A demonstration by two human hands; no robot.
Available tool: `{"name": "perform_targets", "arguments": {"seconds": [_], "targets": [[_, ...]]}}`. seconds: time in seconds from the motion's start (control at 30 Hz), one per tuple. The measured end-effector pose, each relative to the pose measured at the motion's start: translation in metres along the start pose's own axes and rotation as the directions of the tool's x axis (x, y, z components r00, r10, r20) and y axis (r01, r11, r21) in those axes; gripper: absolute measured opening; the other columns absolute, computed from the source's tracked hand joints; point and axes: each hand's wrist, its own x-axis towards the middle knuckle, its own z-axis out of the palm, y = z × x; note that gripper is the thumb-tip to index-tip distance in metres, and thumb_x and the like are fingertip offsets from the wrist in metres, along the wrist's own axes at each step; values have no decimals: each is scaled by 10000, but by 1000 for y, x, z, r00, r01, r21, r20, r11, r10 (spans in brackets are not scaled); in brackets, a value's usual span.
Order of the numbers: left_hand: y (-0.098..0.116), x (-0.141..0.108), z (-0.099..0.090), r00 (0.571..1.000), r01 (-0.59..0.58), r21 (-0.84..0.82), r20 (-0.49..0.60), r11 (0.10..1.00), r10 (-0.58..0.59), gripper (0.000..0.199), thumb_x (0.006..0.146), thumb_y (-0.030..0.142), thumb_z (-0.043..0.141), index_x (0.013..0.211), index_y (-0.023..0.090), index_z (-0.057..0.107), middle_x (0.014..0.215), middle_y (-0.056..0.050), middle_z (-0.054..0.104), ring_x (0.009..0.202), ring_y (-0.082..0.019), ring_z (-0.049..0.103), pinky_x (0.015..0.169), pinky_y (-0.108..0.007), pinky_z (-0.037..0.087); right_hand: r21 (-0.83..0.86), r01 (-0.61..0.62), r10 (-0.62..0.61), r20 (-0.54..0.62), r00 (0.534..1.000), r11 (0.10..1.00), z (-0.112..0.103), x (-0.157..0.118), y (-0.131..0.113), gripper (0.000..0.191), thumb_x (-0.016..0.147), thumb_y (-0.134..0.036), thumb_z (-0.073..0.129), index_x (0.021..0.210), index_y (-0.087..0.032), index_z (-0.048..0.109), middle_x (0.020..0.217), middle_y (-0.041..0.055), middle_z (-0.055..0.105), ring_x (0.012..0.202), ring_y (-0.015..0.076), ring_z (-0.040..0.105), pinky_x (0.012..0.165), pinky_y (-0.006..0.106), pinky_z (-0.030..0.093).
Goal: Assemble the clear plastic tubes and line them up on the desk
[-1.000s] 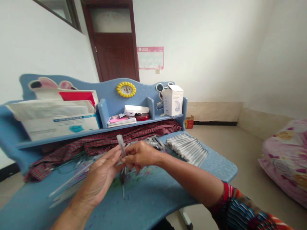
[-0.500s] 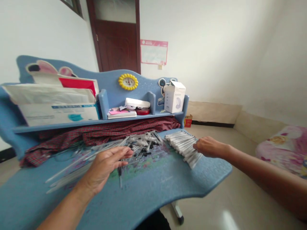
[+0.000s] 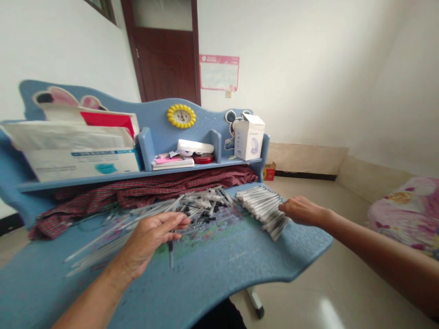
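Over the left-centre of the blue desk (image 3: 219, 265), my left hand (image 3: 154, 235) hovers with its fingers apart and nothing visible in them. A thin pen part (image 3: 171, 255) with a dark upper end lies just below its fingertips. My right hand (image 3: 302, 210) is closed at the right end of a row of white pens (image 3: 260, 203); what its fingers hold, if anything, is too small to make out. Between the hands lies a loose pile of clear, white and black pen parts (image 3: 206, 205). Long clear tubes (image 3: 99, 251) lie left of my left hand.
Behind the pile runs a red checked cloth (image 3: 137, 189) under the desk's shelf (image 3: 85, 181). On the shelf stand a large mask box (image 3: 78, 160), papers, a red tin (image 3: 203, 158) and a small white box (image 3: 249, 139). The desk's curved edge is at the front right.
My right hand has shifted very slightly to the right beside the row of pens. My left hand has hardly moved, and the camera view has shifted a little.
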Motion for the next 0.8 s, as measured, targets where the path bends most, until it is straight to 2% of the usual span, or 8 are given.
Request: {"name": "perform_targets", "arguments": {"seconds": [0.13,0.23,0.3,0.43,0.53,0.63,0.8], "targets": [[-1,0,-3,1000,-14,9,3,1000,14,344,696,438,612,877,150,668,942,-107,670,922,-235,599,709,-300,491,1,-44,44,-2,999,999,2,-3,2,183,829,-130,407,884,-161,579,781,108,662,747,232,645,572,268,418],[0,-1,-4,1000,-15,7,-23,1000,15,335,694,423,616,862,137,663,913,-107,673,896,-230,604,691,-299,489,24,-53,53,-38,998,998,-9,-2,-7,172,841,-201,416,883,-173,580,795,103,661,752,232,638,582,276,411],[0,-2,-5,999,-18,10,-41,1000,18,338,696,421,613,854,126,659,894,-110,674,877,-226,608,686,-301,487,68,-25,30,-73,997,997,-23,-1,-21,177,843,-248,421,883,-183,582,799,94,661,750,223,633,592,272,405],[-1,-3,-7,996,-17,22,-86,1000,18,346,693,422,606,843,113,654,870,-112,677,839,-214,615,664,-291,480,170,110,-85,-147,985,979,-57,12,-65,212,841,-297,425,891,-184,597,801,97,658,766,216,621,620,269,401],[-2,-3,-8,992,-13,28,-129,1000,17,346,685,417,604,832,108,649,848,-109,678,808,-204,618,644,-282,476,204,164,-133,-160,978,965,-79,38,-97,257,832,-326,437,953,-173,604,845,122,658,793,226,617,654,282,414],[-3,-3,-10,988,10,40,-154,999,-4,340,676,407,601,824,104,645,835,-110,678,782,-197,619,626,-278,475,226,117,-88,-136,987,967,-93,75,-120,254,815,-301,447,952,-175,620,905,133,657,857,238,612,698,302,432],[-7,-1,-17,976,16,83,-216,996,2,309,674,374,583,802,99,641,827,-117,675,759,-189,615,592,-263,467,243,70,-43,-115,992,968,-99,131,-139,279,749,-131,446,946,-181,637,985,131,644,922,239,603,722,310,449]]}}
